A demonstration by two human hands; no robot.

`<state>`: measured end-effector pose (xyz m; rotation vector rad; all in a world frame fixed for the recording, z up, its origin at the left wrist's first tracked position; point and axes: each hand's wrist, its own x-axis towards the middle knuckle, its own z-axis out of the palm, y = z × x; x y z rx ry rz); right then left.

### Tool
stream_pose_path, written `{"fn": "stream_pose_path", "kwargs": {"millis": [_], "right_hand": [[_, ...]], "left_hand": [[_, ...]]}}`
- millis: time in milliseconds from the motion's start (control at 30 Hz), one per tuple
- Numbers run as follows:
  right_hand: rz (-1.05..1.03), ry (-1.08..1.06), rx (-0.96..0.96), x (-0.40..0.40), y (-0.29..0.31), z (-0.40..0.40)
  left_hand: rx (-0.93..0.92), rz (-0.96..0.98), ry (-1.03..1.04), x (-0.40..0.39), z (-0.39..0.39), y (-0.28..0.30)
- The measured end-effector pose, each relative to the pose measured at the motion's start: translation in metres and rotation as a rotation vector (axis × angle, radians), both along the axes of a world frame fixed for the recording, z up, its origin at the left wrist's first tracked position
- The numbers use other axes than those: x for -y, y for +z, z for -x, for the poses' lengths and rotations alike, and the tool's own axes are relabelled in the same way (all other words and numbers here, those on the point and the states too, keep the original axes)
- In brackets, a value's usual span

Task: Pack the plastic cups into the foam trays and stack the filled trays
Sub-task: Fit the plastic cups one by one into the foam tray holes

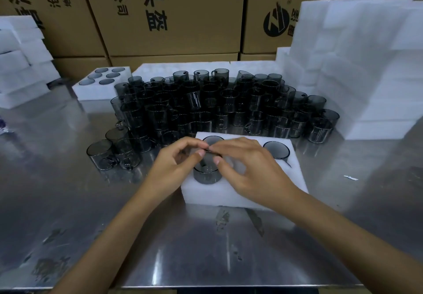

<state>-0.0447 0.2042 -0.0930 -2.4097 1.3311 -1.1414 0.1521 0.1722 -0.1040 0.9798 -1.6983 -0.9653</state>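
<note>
A white foam tray (229, 196) lies on the steel table in front of me. A smoky grey plastic cup (206, 175) stands partly sunk in its near-left hole. My left hand (176, 165) and my right hand (249, 167) both pinch this cup's rim from either side, fingertips meeting above it. Two more cups sit in the tray's far holes, one (214, 140) at the far left and one (275, 149) at the far right. A large crowd of loose grey cups (217, 105) stands behind the tray.
A filled foam tray (100, 85) sits at the back left on another tray. Tall stacks of white foam trays (357, 69) rise at the right, with lower stacks (20, 64) at the far left. Cardboard boxes (164, 14) wall the back. The table's front edge (229, 285) is near.
</note>
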Motion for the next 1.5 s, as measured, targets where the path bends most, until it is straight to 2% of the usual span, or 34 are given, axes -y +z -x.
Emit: {"fn": "stream_pose_path", "kwargs": {"millis": [100, 167, 433, 667, 867, 1000, 1100, 1233, 1333, 1433, 1500], "right_hand": [[0.07, 0.029, -0.264, -0.012, -0.005, 0.006], [0.064, 0.017, -0.363, -0.017, -0.004, 0.01], [0.129, -0.037, -0.626, -0.029, -0.002, 0.008], [0.113, -0.003, -0.741, -0.025, 0.0, 0.011], [0.045, 0.038, -0.569, -0.024, -0.003, 0.015], [0.059, 0.039, -0.556, -0.026, -0.005, 0.014], [0.037, 0.04, -0.617, -0.025, -0.004, 0.013], [0.058, 0.076, -0.621, -0.01, 0.007, 0.015], [-0.002, 0.011, -0.338, 0.014, 0.016, 0.022], [-0.08, -0.1, -0.056, 0.03, 0.013, 0.031], [-0.105, -0.132, 0.0, 0.03, 0.007, 0.035]], "left_hand": [[-0.049, 0.022, 0.009, -0.004, -0.001, -0.005], [-0.078, 0.023, 0.022, -0.004, -0.001, -0.007], [0.027, 0.045, 0.008, 0.001, -0.005, -0.016], [0.087, 0.068, 0.03, 0.001, -0.006, -0.015], [0.053, -0.003, 0.009, -0.004, -0.007, -0.012], [-0.023, -0.032, 0.01, -0.004, -0.003, -0.015], [-0.073, -0.07, 0.017, -0.003, -0.003, -0.014], [0.108, -0.026, 0.033, 0.007, -0.003, -0.002], [0.123, 0.053, 0.24, 0.022, -0.012, 0.018], [0.495, 0.342, 0.559, 0.048, -0.034, 0.036], [0.689, 0.362, 0.608, 0.064, -0.048, 0.041]]}}
